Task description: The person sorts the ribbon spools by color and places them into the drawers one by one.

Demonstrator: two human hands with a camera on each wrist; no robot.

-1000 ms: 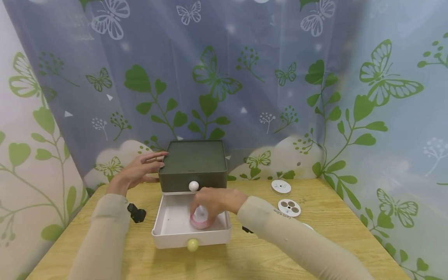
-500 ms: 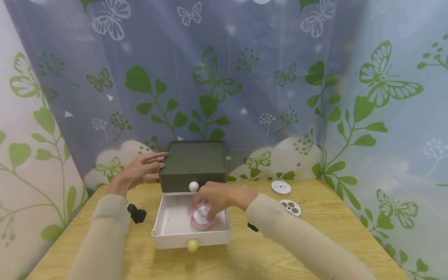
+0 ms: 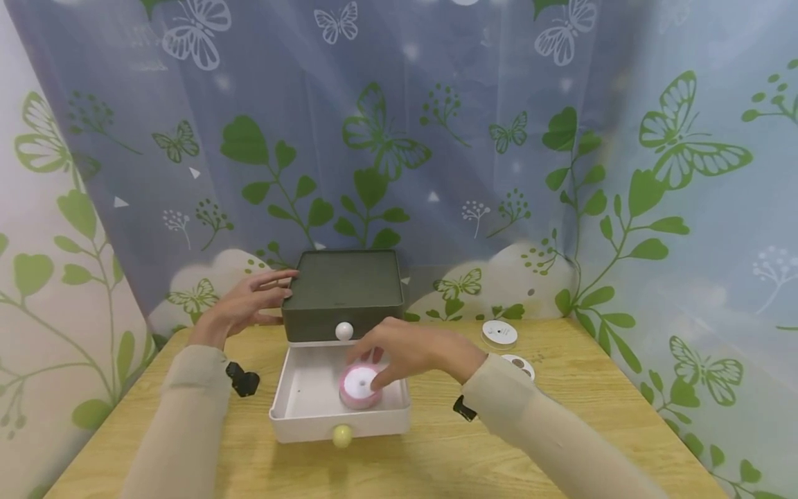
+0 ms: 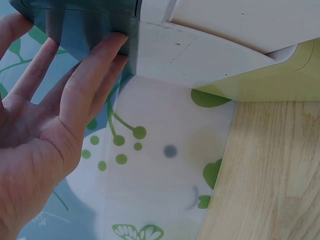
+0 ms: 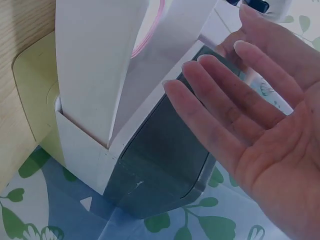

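Observation:
A spool of pink ribbon with a white face [image 3: 359, 382] lies flat in the pulled-out white drawer [image 3: 374, 426]. Over it hovers my right hand [image 3: 408, 350], its thumb by the spool's right side. In the right wrist view that hand's fingers are loosely extended and grip nothing; only a sliver of pink-edged spool [image 5: 148, 27] shows. My left hand [image 3: 246, 303] rests its fingertips against the left side of the dark green drawer box [image 3: 346, 281]. The left wrist view shows this hand [image 4: 50, 120] with fingers spread, touching the green wall.
A white knob [image 3: 344, 331] is on the upper drawer, a yellow knob [image 3: 342, 436] on the lower. On the wooden table [image 3: 436, 450], to the right, lie a white spool [image 3: 499, 333] and a white disc with holes [image 3: 522, 362], partly behind the sleeve. Patterned curtains stand behind.
My right hand has let go of the pink ribbon spool and drawn back up and to the right. The spool now lies flat in the drawer. The left hand has stayed put.

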